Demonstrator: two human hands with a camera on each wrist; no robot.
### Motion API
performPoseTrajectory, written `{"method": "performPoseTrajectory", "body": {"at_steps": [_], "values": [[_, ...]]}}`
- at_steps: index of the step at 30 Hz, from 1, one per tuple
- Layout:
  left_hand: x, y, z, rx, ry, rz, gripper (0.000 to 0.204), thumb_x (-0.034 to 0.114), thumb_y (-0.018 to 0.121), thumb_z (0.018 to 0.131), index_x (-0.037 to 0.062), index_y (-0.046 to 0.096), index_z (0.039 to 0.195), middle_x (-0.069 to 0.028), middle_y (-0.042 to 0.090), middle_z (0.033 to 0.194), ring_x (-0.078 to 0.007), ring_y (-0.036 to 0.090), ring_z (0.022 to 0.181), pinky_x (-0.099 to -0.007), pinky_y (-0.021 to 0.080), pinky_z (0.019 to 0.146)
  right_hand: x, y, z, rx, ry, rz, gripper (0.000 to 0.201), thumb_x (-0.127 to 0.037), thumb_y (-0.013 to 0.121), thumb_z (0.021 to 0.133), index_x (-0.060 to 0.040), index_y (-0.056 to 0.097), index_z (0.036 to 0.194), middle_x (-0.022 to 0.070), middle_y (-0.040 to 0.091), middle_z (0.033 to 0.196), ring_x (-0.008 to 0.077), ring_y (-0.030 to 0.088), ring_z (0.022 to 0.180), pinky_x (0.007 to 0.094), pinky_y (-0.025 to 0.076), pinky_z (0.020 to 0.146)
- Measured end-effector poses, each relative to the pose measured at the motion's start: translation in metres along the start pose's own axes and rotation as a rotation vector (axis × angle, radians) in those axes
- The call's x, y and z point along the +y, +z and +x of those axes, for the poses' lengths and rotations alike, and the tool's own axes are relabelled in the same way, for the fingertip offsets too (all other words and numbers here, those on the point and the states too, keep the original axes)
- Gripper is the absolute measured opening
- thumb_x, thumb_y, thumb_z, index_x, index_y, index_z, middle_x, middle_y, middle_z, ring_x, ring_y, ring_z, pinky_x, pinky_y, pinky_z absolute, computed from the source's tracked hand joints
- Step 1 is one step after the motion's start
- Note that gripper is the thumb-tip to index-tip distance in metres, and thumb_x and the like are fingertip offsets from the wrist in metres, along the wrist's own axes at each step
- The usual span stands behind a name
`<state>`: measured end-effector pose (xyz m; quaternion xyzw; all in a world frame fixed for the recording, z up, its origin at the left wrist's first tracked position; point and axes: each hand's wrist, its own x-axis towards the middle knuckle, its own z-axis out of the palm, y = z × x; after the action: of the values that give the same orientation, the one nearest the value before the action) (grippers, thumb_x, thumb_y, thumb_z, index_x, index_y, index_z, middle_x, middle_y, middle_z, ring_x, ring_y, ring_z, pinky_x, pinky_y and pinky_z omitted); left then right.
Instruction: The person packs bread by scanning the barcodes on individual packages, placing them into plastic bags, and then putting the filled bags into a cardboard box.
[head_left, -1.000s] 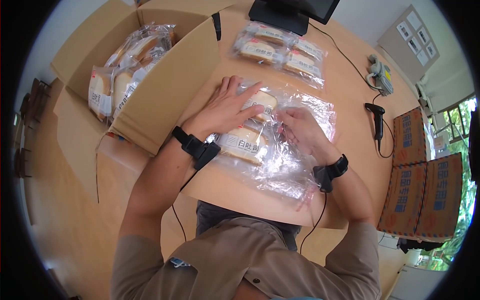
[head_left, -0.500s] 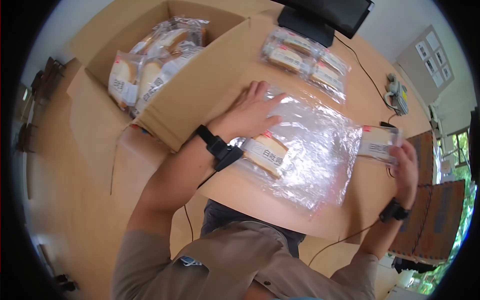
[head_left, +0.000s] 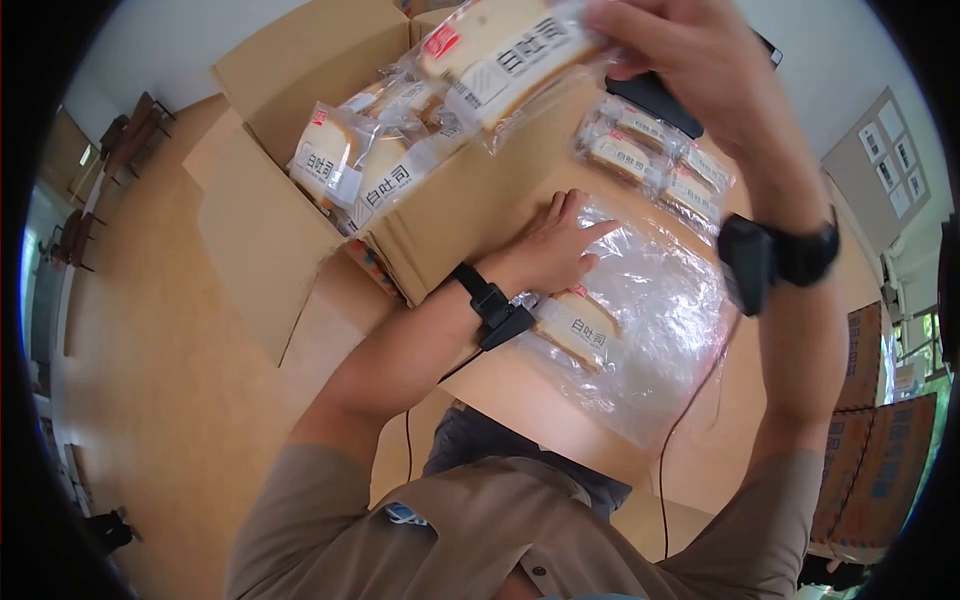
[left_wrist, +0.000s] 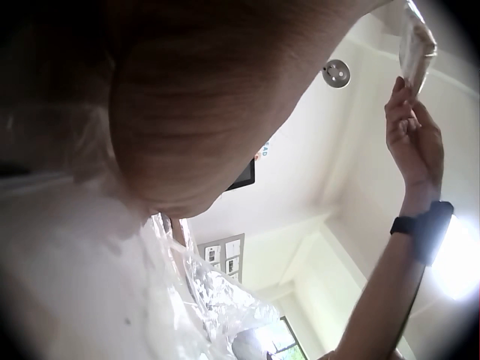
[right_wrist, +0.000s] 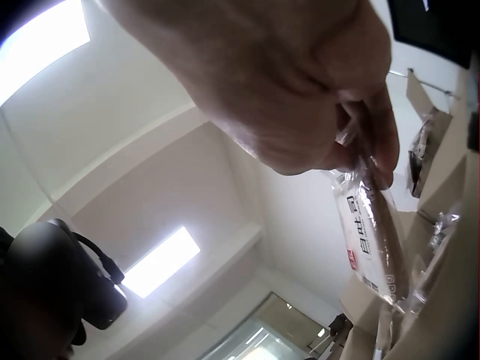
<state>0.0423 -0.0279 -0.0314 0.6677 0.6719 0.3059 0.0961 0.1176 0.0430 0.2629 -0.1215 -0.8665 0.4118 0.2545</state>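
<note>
High over the box's right wall, my right hand (head_left: 690,70) pinches one end of a wrapped bread packet (head_left: 505,60); the right wrist view shows the same packet (right_wrist: 367,240) hanging from the fingertips. On the table, my left hand (head_left: 550,245) rests with fingers spread on the upper left of a large clear plastic bag (head_left: 660,300). One bread packet (head_left: 585,330) lies at the bag's lower left, just below that hand. The open cardboard box (head_left: 440,225) holds several wrapped bread packets (head_left: 330,155).
Behind the bag lies a clear pack of several breads (head_left: 650,160), with a black monitor stand (head_left: 655,100) beyond it. Printed cartons (head_left: 870,470) stand at the right. A cable runs down across the table's front edge.
The right hand has carried a bread packet from the bag out to the right, then up and left over the box. The left hand has stayed on the bag.
</note>
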Motion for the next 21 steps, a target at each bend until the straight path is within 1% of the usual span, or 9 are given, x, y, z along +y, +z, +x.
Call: {"method": "performPoseTrajectory", "body": {"at_steps": [1, 4, 6, 10, 14, 16, 17, 19, 21], "values": [[0.001, -0.002, -0.001, -0.015, -0.002, 0.001, 0.060, 0.020, 0.070, 0.101, 0.0170, 0.056, 0.159, -0.0352, 0.034, 0.159, -0.0538, 0.032, 0.150, -0.0557, 0.036, 0.125, 0.019, 0.013, 0.017, -0.031, -0.128, -0.042, 0.014, -0.005, 0.059, 0.104, 0.0052, 0.066, 0.110, 0.0097, 0.075, 0.085, 0.0126, 0.071, 0.076, 0.0284, 0.060, 0.068], [0.005, -0.009, -0.002, -0.053, -0.021, 0.004, 0.060, 0.020, 0.069, 0.101, 0.0140, 0.056, 0.160, -0.0346, 0.032, 0.161, -0.0527, 0.030, 0.152, -0.0545, 0.036, 0.126, 0.042, 0.045, 0.050, -0.018, -0.162, -0.029, 0.014, -0.004, 0.057, 0.102, 0.0026, 0.068, 0.108, 0.0155, 0.075, 0.084, 0.0195, 0.073, 0.077, 0.0355, 0.060, 0.071], [0.006, -0.007, -0.001, -0.066, -0.033, 0.010, 0.061, 0.020, 0.069, 0.102, 0.0134, 0.055, 0.161, -0.0349, 0.030, 0.162, -0.0528, 0.028, 0.153, -0.0545, 0.034, 0.127, 0.072, 0.067, 0.077, 0.195, -0.346, -0.295, 0.016, -0.006, 0.056, 0.100, 0.0000, 0.070, 0.106, 0.0208, 0.075, 0.087, 0.0304, 0.076, 0.081, 0.0425, 0.060, 0.075], [0.004, -0.005, 0.001, -0.077, -0.043, 0.010, 0.062, 0.020, 0.069, 0.101, 0.0133, 0.054, 0.161, -0.0356, 0.029, 0.163, -0.0538, 0.028, 0.153, -0.0548, 0.033, 0.127, 0.099, 0.078, 0.105, 0.416, -0.376, -0.340, 0.014, -0.009, 0.063, 0.096, 0.0009, 0.070, 0.104, 0.0258, 0.076, 0.092, 0.0398, 0.077, 0.089, 0.0464, 0.059, 0.078], [0.000, -0.001, 0.002, -0.089, -0.035, 0.015, 0.062, 0.020, 0.070, 0.101, 0.0108, 0.054, 0.160, -0.0385, 0.028, 0.163, -0.0562, 0.027, 0.152, -0.0568, 0.031, 0.127, 0.112, 0.086, 0.102, 0.412, -0.396, -0.524, 0.017, -0.011, 0.068, 0.097, -0.0031, 0.075, 0.110, 0.0200, 0.080, 0.100, 0.0388, 0.076, 0.091, 0.0495, 0.059, 0.083], [-0.004, 0.005, 0.003, -0.080, -0.016, 0.014, 0.062, 0.021, 0.070, 0.101, 0.0096, 0.054, 0.160, -0.0395, 0.027, 0.163, -0.0568, 0.027, 0.152, -0.0575, 0.031, 0.127, 0.121, 0.087, 0.092, 0.274, -0.483, -0.572, 0.019, -0.016, 0.070, 0.099, -0.0049, 0.073, 0.113, 0.0121, 0.079, 0.098, 0.0287, 0.076, 0.089, 0.0382, 0.059, 0.080], [-0.005, 0.008, 0.002, -0.048, 0.003, 0.055, 0.061, 0.021, 0.070, 0.101, 0.0088, 0.054, 0.159, -0.0398, 0.028, 0.163, -0.0570, 0.027, 0.152, -0.0577, 0.031, 0.127, 0.120, 0.089, 0.086, 0.272, -0.479, -0.573, 0.019, -0.016, 0.070, 0.099, -0.0049, 0.073, 0.113, 0.0121, 0.079, 0.098, 0.0287, 0.076, 0.089, 0.0382, 0.059, 0.080], [-0.008, 0.013, 0.001, -0.021, 0.023, 0.092, 0.061, 0.021, 0.070, 0.101, 0.0079, 0.054, 0.158, -0.0401, 0.028, 0.162, -0.0571, 0.027, 0.152, -0.0579, 0.030, 0.127, 0.118, 0.095, 0.075, 0.227, -0.503, -0.416, 0.016, -0.010, 0.067, 0.091, -0.0042, 0.074, 0.104, 0.0233, 0.077, 0.090, 0.0455, 0.074, 0.086, 0.0520, 0.060, 0.083], [-0.013, 0.015, 0.004, -0.044, 0.042, 0.110, 0.061, 0.025, 0.070, 0.101, 0.0073, 0.055, 0.157, -0.0401, 0.029, 0.162, -0.0570, 0.028, 0.151, -0.0580, 0.030, 0.127, 0.113, 0.093, 0.067, 0.163, -0.454, -0.448, 0.017, -0.012, 0.067, 0.091, -0.0041, 0.074, 0.104, 0.0229, 0.077, 0.091, 0.0451, 0.074, 0.086, 0.0519, 0.060, 0.083]]}}
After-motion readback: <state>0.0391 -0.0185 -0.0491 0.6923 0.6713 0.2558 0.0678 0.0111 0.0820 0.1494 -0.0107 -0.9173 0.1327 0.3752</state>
